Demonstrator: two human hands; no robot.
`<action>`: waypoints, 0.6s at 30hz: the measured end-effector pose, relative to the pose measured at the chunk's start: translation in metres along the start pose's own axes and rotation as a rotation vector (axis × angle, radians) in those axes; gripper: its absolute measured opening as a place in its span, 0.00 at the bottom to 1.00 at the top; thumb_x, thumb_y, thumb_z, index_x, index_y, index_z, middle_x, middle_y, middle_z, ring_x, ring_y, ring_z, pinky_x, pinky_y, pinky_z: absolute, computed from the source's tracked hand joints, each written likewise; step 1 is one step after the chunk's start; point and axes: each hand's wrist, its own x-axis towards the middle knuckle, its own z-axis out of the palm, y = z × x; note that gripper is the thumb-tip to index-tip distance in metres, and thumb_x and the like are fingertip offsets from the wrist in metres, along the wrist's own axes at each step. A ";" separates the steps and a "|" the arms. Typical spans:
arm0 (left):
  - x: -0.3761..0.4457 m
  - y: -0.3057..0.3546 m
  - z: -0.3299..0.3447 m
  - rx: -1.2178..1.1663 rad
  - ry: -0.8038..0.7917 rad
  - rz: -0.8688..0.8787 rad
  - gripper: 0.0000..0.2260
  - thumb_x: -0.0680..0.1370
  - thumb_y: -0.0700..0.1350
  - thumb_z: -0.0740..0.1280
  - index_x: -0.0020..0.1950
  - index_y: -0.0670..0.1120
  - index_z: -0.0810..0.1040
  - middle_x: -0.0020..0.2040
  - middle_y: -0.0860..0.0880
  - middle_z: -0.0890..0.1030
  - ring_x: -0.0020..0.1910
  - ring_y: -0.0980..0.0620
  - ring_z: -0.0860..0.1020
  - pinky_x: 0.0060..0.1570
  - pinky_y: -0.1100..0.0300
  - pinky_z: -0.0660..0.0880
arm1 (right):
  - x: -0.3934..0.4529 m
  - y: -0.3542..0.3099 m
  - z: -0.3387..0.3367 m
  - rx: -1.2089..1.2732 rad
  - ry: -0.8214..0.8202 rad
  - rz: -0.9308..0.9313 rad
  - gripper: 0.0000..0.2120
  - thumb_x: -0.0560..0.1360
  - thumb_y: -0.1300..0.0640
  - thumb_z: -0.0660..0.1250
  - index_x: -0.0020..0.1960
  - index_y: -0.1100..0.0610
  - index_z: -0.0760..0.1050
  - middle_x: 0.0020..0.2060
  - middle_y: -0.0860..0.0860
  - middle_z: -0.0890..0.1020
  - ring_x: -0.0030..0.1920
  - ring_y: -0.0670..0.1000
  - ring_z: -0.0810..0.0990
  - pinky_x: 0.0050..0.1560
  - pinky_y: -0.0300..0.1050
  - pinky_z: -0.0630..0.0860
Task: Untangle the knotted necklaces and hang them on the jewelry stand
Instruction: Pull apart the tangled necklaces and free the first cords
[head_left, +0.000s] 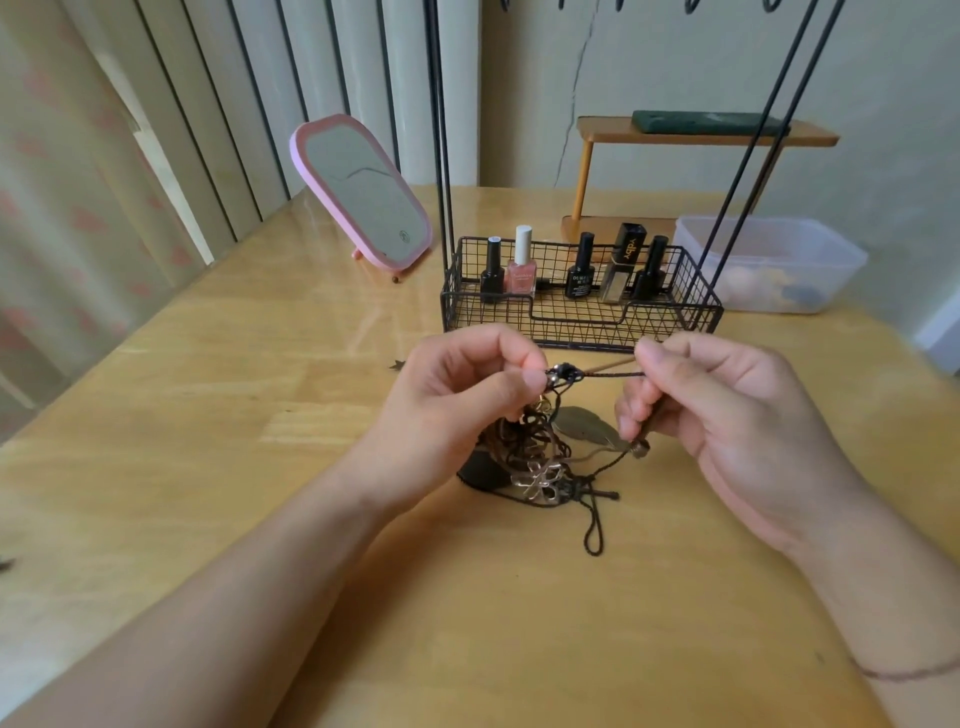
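we look from one head-worn wide-angle camera, facing forward and down, close over the wooden table (208, 415), toward the wall behind; no second view.

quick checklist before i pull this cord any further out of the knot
1. Left hand pinches the knot: ok.
2. Right hand has a grip on the cord: ok.
3. Cord between the hands is taut and off the table: ok.
4. Rest of the tangle hangs loose below, flower pendant caught in it: not ok.
5. Which strand feeds the knot: cannot tell.
6. Jewelry stand behind the hands, hooks mostly out of frame: cannot tell.
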 end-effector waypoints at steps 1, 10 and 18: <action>0.000 0.000 0.000 -0.005 0.004 -0.004 0.04 0.74 0.45 0.68 0.40 0.51 0.81 0.35 0.50 0.76 0.35 0.57 0.72 0.37 0.68 0.70 | 0.000 0.002 0.001 -0.046 0.032 -0.033 0.13 0.71 0.47 0.68 0.36 0.56 0.80 0.33 0.54 0.80 0.37 0.55 0.80 0.42 0.48 0.78; -0.001 0.001 0.003 -0.027 -0.040 0.013 0.04 0.74 0.42 0.68 0.40 0.49 0.82 0.35 0.51 0.76 0.34 0.58 0.74 0.38 0.68 0.71 | -0.005 0.011 0.007 -0.470 0.022 -0.567 0.08 0.78 0.57 0.66 0.55 0.50 0.80 0.51 0.49 0.82 0.54 0.49 0.80 0.50 0.38 0.75; -0.001 0.002 0.002 0.069 -0.061 0.003 0.03 0.74 0.43 0.71 0.42 0.44 0.82 0.37 0.53 0.81 0.36 0.56 0.76 0.39 0.66 0.73 | -0.005 0.012 0.008 -0.483 0.009 -0.442 0.03 0.73 0.51 0.70 0.46 0.46 0.81 0.43 0.43 0.83 0.48 0.51 0.81 0.45 0.47 0.77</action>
